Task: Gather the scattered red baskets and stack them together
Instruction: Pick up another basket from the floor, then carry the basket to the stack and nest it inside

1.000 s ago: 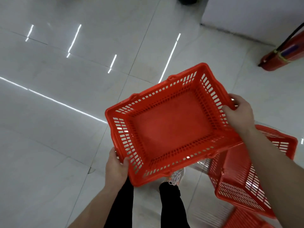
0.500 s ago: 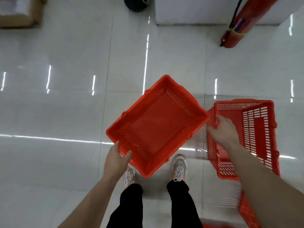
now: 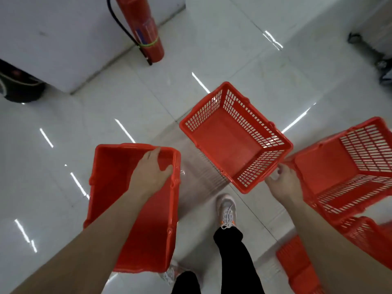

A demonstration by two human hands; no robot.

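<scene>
My left hand [image 3: 151, 174] grips the far rim of a solid-walled red basket [image 3: 110, 187] held low at the left, above the floor. A second red basket [image 3: 224, 141] with slotted walls sits on the tiles in the middle. A third red basket [image 3: 331, 166] lies tilted at the right, on top of more red baskets [image 3: 297, 266]. My right hand [image 3: 283, 182] is between the middle and the right basket, fingers curled at their near corners. Whether it grips either rim is unclear.
A red fire extinguisher [image 3: 141, 26] stands against a white cabinet [image 3: 63, 39] at the back left. A dark round object [image 3: 19, 85] sits at the left edge. A wheeled cart base [image 3: 373, 39] is far right. My feet [image 3: 227, 211] stand on glossy white tiles.
The view has swung right. My left hand has lowered its basket to the left. My right hand has left the basket rim that it held and now sits between two baskets.
</scene>
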